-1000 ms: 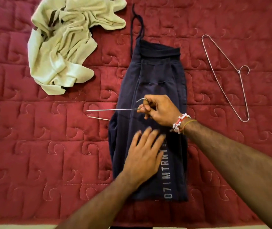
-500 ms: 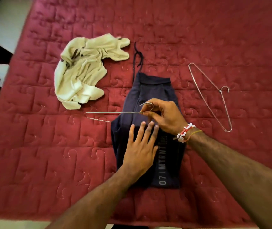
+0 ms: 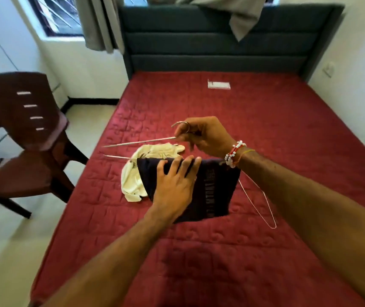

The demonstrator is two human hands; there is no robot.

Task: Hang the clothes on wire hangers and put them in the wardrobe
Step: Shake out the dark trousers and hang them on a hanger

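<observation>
Dark navy trousers [image 3: 214,191] with grey lettering hang folded over the bottom bar of a wire hanger [image 3: 141,141], lifted above the red bed [image 3: 265,134]. My right hand [image 3: 205,136] pinches that hanger at its hook. My left hand [image 3: 174,187] lies flat over the front of the trousers at the fold, fingers curled on the top edge. A crumpled cream garment [image 3: 137,176] lies on the bed behind the trousers, partly hidden. A second wire hanger [image 3: 263,209] lies on the bed to the right, partly behind my right arm.
A dark brown chair [image 3: 24,129] stands on the pale floor left of the bed. The dark grey headboard [image 3: 221,41] closes the far end, with curtains and a window above. A small white label [image 3: 219,84] lies near the headboard. No wardrobe is in view.
The trousers, flat on the bed before, now hang off the hanger in the air. My head has come up, so the whole room shows. My left hand moved to the fold.
</observation>
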